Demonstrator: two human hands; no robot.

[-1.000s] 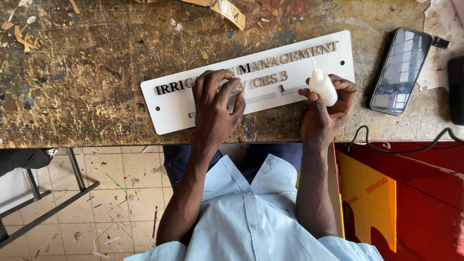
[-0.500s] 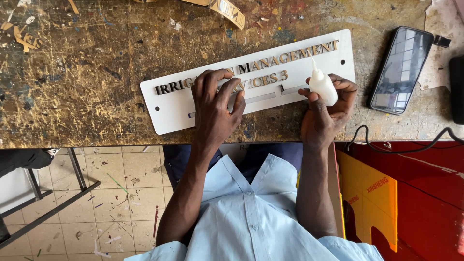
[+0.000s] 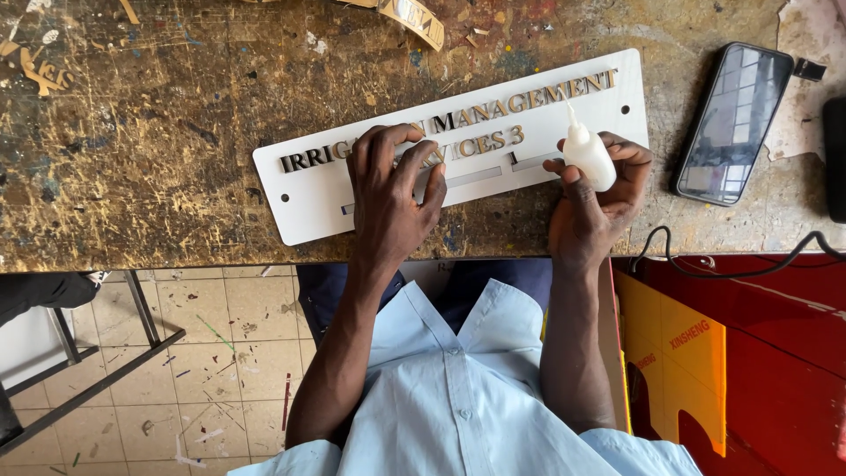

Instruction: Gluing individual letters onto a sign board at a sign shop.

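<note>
A long white sign plate [image 3: 308, 207] with raised metallic letters lies tilted on a scarred wooden workbench [image 3: 132, 132]. My left hand [image 3: 388, 189] lies flat on the plate's middle, fingers spread over some of the letters and hiding them. My right hand [image 3: 595, 198] is at the plate's right end and grips a small white glue bottle [image 3: 589, 157]. The bottle's thin nozzle points away from me, over the plate. A grey strip on the plate runs between my two hands.
A dark phone [image 3: 731, 123] lies on the bench right of the plate. A black cable [image 3: 731, 264] runs along the bench edge above red [image 3: 775, 353] and yellow [image 3: 679, 353] sheets. Letter offcuts [image 3: 40, 70] and a curved strip [image 3: 410, 18] lie at the back. A metal frame [image 3: 88, 353] stands on the tiled floor at left.
</note>
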